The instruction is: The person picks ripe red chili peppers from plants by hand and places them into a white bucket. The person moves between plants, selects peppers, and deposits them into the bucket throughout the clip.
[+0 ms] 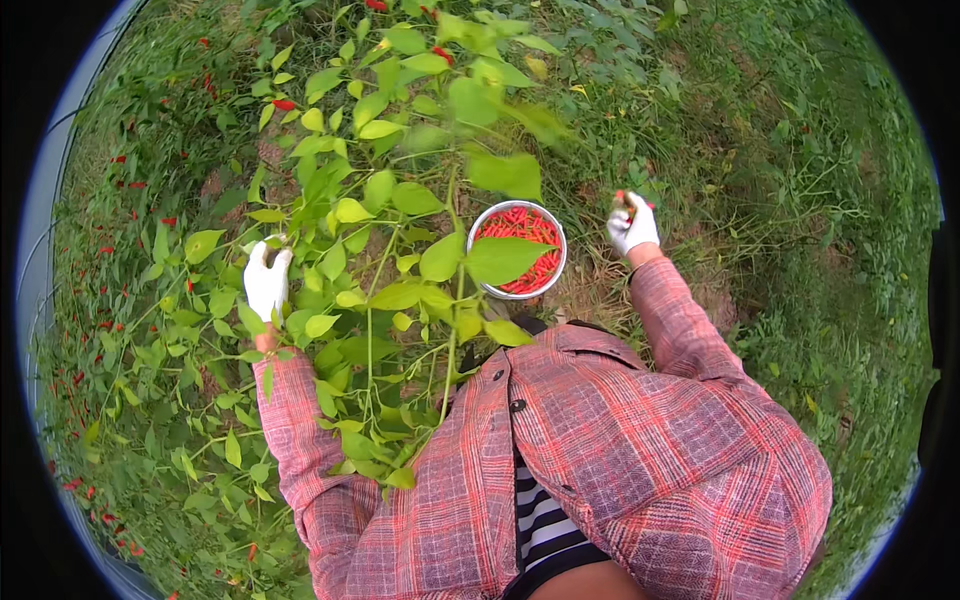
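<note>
My right hand [632, 223], in a white glove, is closed around a few red chili peppers [620, 196] whose tips poke out past the fingers. It is held up to the right of a round pail [562, 264], well apart from it. Red chilies [517, 223] fill much of the pail, and a large leaf hangs across part of the view of them. At the left, my gloved left hand [268, 281] reaches into the leafy chili plant [375, 225]. Its thumb and fingertips are bent at a stem, and leaves hide whether they grip anything.
Tall chili stems [453, 322] rise close before my body, between my left arm and the pail. More chili plants [112, 300] with red fruit stand along the left, beside pale sheeting [39, 187]. Grass and weeds [720, 150] cover the ground at the right.
</note>
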Tool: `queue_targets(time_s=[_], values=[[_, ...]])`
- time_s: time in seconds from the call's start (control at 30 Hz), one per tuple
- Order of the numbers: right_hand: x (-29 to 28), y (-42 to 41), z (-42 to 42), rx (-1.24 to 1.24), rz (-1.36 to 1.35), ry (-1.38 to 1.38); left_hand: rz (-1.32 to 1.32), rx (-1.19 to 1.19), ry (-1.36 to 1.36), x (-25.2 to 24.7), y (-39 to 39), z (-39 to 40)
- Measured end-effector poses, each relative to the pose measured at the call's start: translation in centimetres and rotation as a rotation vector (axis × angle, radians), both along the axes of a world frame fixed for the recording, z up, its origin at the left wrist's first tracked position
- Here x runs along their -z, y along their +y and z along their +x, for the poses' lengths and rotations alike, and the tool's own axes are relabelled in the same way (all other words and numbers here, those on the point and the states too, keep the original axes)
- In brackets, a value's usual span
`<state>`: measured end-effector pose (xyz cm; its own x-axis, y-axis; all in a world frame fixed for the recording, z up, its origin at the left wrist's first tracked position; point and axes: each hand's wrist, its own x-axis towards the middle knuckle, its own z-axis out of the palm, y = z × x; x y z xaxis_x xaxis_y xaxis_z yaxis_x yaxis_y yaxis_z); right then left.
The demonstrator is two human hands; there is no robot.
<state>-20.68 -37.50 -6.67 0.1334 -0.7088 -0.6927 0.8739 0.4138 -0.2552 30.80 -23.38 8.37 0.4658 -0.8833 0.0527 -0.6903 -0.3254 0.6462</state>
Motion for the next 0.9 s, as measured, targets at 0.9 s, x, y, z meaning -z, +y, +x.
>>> queue_targets(time_s=[0.9], values=[[5.6,-2.3,5.8,-0.740,-0.160,0.576,-0.013,0.061,-0.094,-0.9,1.0,-3.6]])
